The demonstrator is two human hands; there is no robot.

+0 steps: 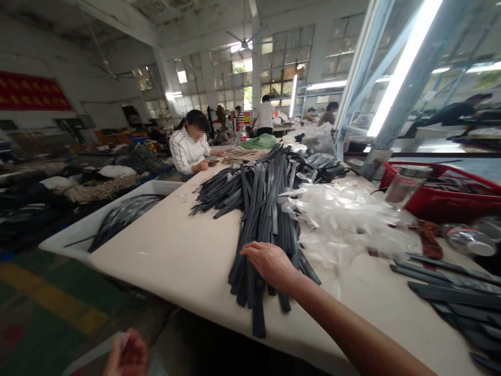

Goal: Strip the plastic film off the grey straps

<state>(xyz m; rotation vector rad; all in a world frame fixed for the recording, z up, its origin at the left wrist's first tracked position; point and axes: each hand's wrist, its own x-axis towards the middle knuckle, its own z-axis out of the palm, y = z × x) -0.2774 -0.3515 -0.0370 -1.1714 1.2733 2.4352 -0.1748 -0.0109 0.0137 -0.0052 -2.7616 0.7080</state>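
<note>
My right hand (271, 265) reaches across the pale worktable (176, 256) and rests palm down on the near end of a long pile of dark grey flat strips (266, 203); whether its fingers grip a strip is not visible. My left hand (127, 357) is low at the bottom edge, below the table, with its fingers curled around a clear plastic sleeve (92, 355). A heap of clear plastic bags (344, 219) lies just right of the strip pile.
A white tray (78, 230) with more dark strips stands left of the table. More strips (454, 292) lie at the right, beside a red basket (450, 198) and a glass jar (405, 183). A person in a white jacket (190, 149) sits at the far end.
</note>
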